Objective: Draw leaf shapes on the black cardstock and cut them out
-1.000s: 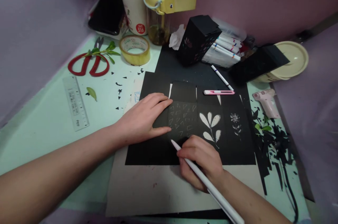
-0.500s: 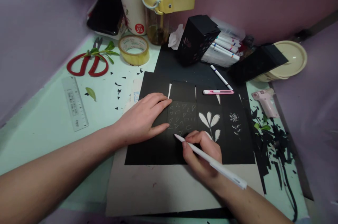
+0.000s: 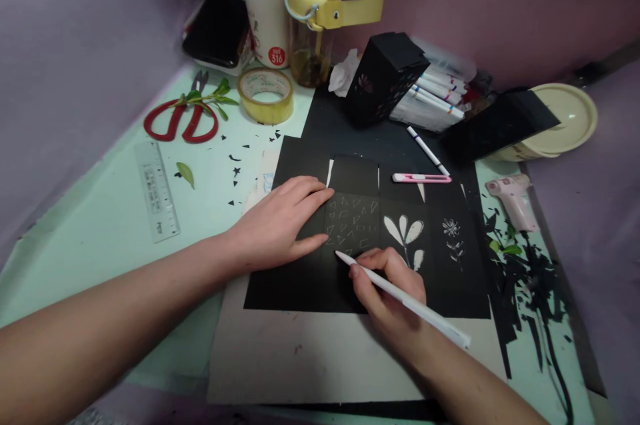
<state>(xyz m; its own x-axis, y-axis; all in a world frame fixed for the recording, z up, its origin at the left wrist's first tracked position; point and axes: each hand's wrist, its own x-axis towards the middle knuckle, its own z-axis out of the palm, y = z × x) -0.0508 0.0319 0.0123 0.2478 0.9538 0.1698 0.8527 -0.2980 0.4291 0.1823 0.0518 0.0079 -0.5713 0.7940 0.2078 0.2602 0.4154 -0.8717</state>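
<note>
We see the right hand (image 3: 387, 291) with its fingers (image 3: 367, 263) curled tight around a slim white pen-shaped tool (image 3: 403, 299), whose tip touches the flat black paper sheet (image 3: 300, 281) just below a patch of small white cut triangles (image 3: 353, 225). The left hand (image 3: 280, 225) lies palm down on the same sheet, just left of the triangles; its fingers (image 3: 313, 193) are stretched out and only slightly spread, pressing the paper and gripping nothing. The sheet rests on a pale grey board (image 3: 300, 358) on the mint-green counter (image 3: 100, 238).

Right of the triangles on the sheet are a white leaf-shaped cut-out (image 3: 406, 233) and, further right, a small white flower pattern (image 3: 453, 235). Beyond the sheet's far edge lie a pink and white craft knife (image 3: 421, 178) and a thin white marker pen (image 3: 427, 150). Behind those stand a black paper box with cut-out patterns (image 3: 383, 75) and a bundle of white markers (image 3: 433, 101). Left of the sheet we find a clear plastic ruler (image 3: 157, 190), red-handled scissors (image 3: 183, 121) with a green leafy sprig (image 3: 210, 97) across them, and a roll of yellowish tape (image 3: 266, 95). Right of the sheet are a pale pink glue gun (image 3: 513, 201) and loose black paper scraps (image 3: 525, 285). Nothing lies between the tool's tip and the paper.
</note>
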